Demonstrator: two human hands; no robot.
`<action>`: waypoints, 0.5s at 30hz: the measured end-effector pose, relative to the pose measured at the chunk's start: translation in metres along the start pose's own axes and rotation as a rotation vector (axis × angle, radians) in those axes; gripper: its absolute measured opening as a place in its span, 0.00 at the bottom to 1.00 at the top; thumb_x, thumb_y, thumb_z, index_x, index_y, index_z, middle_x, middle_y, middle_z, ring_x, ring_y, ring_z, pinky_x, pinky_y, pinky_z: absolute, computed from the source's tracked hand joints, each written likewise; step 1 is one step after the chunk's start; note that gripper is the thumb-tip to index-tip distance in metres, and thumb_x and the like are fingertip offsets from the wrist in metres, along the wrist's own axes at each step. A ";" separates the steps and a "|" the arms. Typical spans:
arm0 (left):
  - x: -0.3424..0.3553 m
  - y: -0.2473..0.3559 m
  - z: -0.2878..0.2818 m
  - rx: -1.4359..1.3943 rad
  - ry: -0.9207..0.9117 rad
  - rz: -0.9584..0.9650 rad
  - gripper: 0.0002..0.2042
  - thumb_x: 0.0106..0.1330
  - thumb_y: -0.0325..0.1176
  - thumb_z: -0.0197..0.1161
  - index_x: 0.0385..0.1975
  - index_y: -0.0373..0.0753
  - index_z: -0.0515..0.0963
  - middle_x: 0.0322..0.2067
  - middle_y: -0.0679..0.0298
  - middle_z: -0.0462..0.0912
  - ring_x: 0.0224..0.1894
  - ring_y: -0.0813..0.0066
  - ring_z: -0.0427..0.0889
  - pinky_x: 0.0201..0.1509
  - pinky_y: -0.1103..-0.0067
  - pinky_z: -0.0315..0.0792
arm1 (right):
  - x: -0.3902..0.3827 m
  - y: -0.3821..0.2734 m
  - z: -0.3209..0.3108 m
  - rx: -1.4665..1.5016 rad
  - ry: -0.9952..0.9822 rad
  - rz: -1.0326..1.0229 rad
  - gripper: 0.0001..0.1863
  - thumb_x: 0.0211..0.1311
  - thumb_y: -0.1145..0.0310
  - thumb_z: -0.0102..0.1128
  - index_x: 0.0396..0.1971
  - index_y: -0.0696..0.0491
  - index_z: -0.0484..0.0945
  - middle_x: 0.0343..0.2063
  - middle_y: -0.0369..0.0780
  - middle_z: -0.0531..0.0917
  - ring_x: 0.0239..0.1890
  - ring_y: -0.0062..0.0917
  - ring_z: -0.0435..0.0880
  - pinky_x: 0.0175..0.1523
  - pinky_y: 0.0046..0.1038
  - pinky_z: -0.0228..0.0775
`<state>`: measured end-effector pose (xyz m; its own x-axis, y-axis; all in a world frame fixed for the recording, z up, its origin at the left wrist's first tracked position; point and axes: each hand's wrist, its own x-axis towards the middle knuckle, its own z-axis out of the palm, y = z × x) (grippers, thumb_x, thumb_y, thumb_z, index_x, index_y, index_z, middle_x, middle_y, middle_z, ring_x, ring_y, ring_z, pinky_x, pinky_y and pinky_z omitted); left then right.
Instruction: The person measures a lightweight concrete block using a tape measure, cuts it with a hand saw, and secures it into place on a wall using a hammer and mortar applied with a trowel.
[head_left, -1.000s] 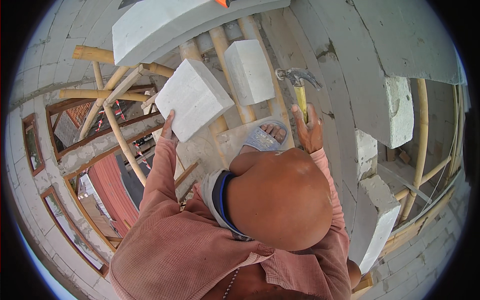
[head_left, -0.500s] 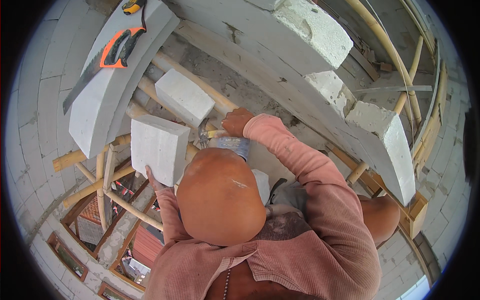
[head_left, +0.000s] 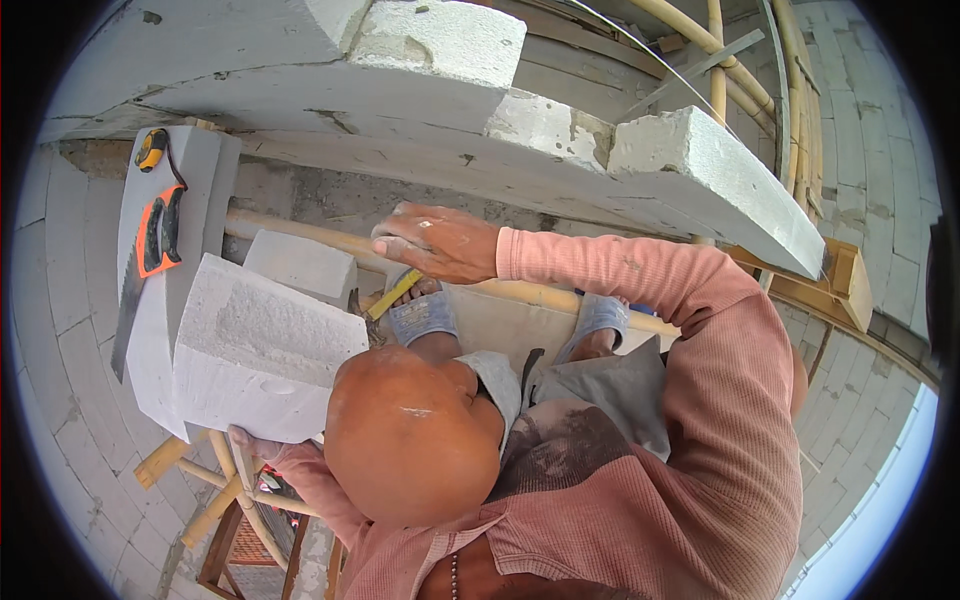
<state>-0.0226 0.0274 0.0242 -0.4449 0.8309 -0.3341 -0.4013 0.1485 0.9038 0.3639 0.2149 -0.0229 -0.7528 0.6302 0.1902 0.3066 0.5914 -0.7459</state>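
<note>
Left hand (head_left: 254, 443) touches block (head_left: 265, 340), long axis left-right.

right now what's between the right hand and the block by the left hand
The head view shows the yellow-handled hammer there, with the smaller white block beside its head.

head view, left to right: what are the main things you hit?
Orange-and-black handsaw → tilted white block → right hand → rightmost blue-grey sandal → wooden piece at far right.
</note>
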 end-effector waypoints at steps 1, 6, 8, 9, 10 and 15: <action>0.009 0.011 0.009 0.033 -0.045 0.030 0.52 0.57 0.57 0.73 0.76 0.35 0.52 0.68 0.51 0.68 0.67 0.53 0.71 0.71 0.61 0.66 | 0.003 -0.022 -0.038 0.123 -0.079 0.178 0.29 0.80 0.46 0.41 0.63 0.55 0.71 0.53 0.53 0.76 0.56 0.47 0.77 0.65 0.44 0.70; 0.055 0.015 0.090 0.083 -0.375 0.069 0.55 0.54 0.57 0.75 0.76 0.35 0.52 0.68 0.51 0.67 0.68 0.53 0.70 0.72 0.61 0.66 | -0.045 -0.077 -0.143 0.010 -0.134 0.485 0.38 0.75 0.39 0.46 0.66 0.60 0.67 0.56 0.55 0.74 0.61 0.47 0.75 0.67 0.43 0.69; 0.061 0.004 0.135 0.085 -0.524 0.051 0.56 0.53 0.56 0.76 0.76 0.35 0.51 0.68 0.51 0.67 0.68 0.53 0.70 0.72 0.61 0.65 | -0.062 -0.113 -0.173 -0.015 -0.077 0.500 0.42 0.71 0.38 0.54 0.70 0.56 0.63 0.64 0.54 0.70 0.65 0.45 0.73 0.72 0.45 0.65; 0.063 -0.005 0.157 0.094 -0.597 0.039 0.56 0.53 0.56 0.77 0.76 0.34 0.51 0.68 0.50 0.67 0.68 0.53 0.70 0.72 0.61 0.65 | -0.072 -0.123 -0.180 -0.023 -0.068 0.511 0.42 0.71 0.38 0.54 0.70 0.56 0.63 0.64 0.54 0.70 0.65 0.45 0.73 0.72 0.45 0.65; 0.064 -0.015 0.178 0.101 -0.670 0.023 0.57 0.52 0.56 0.77 0.76 0.34 0.51 0.68 0.50 0.67 0.68 0.53 0.70 0.72 0.61 0.65 | -0.077 -0.130 -0.185 -0.270 0.008 0.349 0.45 0.66 0.37 0.60 0.71 0.57 0.63 0.64 0.55 0.69 0.65 0.49 0.72 0.71 0.47 0.65; 0.056 -0.062 0.250 0.218 -0.981 0.040 0.60 0.49 0.56 0.80 0.76 0.34 0.50 0.68 0.50 0.66 0.69 0.52 0.69 0.72 0.61 0.64 | -0.078 -0.127 -0.195 -0.716 -0.010 0.297 0.64 0.46 0.29 0.72 0.76 0.52 0.54 0.69 0.57 0.64 0.69 0.54 0.66 0.75 0.52 0.58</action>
<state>0.1769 0.1987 0.0166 0.4406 0.8974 -0.0233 -0.2014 0.1241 0.9716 0.4970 0.1892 0.1812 -0.5846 0.8104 0.0385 0.7954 0.5818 -0.1700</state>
